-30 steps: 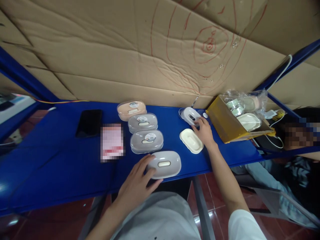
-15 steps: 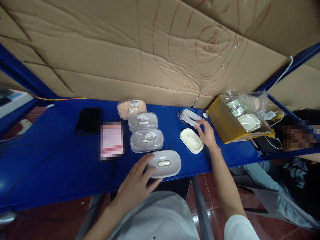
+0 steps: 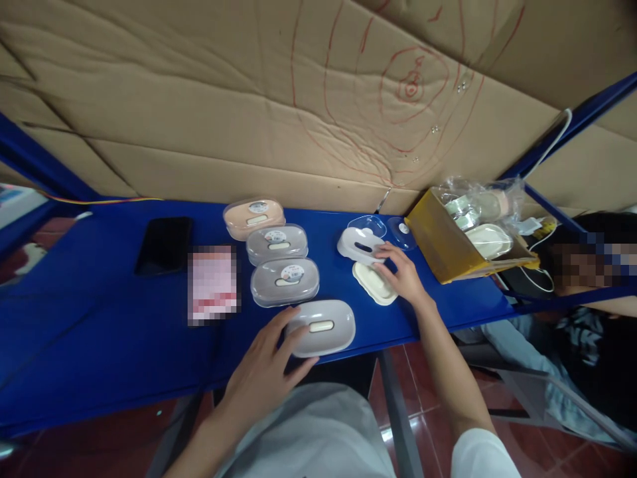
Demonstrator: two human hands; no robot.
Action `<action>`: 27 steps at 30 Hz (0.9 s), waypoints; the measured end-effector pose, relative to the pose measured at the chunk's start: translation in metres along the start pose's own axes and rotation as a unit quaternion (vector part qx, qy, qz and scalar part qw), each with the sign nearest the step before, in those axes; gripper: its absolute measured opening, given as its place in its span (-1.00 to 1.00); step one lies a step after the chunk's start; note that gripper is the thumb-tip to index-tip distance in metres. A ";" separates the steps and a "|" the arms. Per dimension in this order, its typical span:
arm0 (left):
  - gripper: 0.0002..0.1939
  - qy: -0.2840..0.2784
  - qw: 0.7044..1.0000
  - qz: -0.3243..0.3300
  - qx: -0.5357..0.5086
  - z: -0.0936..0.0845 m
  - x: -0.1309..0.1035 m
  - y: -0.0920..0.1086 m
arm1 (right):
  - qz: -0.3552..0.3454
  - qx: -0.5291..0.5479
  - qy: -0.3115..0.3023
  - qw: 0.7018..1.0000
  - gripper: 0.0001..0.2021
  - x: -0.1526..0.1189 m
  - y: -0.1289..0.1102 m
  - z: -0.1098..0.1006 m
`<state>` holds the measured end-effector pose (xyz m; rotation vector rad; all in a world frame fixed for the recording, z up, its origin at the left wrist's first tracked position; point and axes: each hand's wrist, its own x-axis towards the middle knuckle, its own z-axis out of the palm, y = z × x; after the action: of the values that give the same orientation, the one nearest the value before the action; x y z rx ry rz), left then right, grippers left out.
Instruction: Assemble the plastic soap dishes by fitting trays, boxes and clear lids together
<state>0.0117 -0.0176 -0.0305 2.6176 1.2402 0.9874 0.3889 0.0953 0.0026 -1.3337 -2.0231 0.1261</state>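
My left hand (image 3: 269, 355) has its fingers spread at the left end of a light grey oval dish (image 3: 343, 323) near the table's front edge. With my right hand (image 3: 402, 273) I grip the right end of a grey oval piece with a dark slot (image 3: 351, 247). That piece is over the far part of a cream oval tray (image 3: 373, 285). A clear lid (image 3: 373, 224) lies behind it, and another clear lid with a round sticker (image 3: 398, 232) is to the right. Three lidded dishes, one peach (image 3: 253, 228) and two grey (image 3: 277, 251), stand in a row at the left.
An open cardboard box (image 3: 432, 245) with wrapped items stands at the right. A black phone (image 3: 165, 245) and a pink blurred packet (image 3: 213, 285) lie on the blue table (image 3: 114, 318). Another person (image 3: 587, 332) is at the far right.
My right hand has closed on the grey slotted piece and brought it off the clear lid, toward me and left, over the cream tray. My left hand stays at the grey dish.
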 end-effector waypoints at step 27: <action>-0.56 -0.003 1.000 -0.003 -0.009 -0.001 0.000 0.000 | 0.178 -0.047 0.173 0.968 -0.62 -0.040 -0.039 -0.074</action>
<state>0.0111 -0.0175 -0.0303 2.6007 1.2298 0.9832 0.4116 0.0225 0.0550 -1.6437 -1.5036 -0.0397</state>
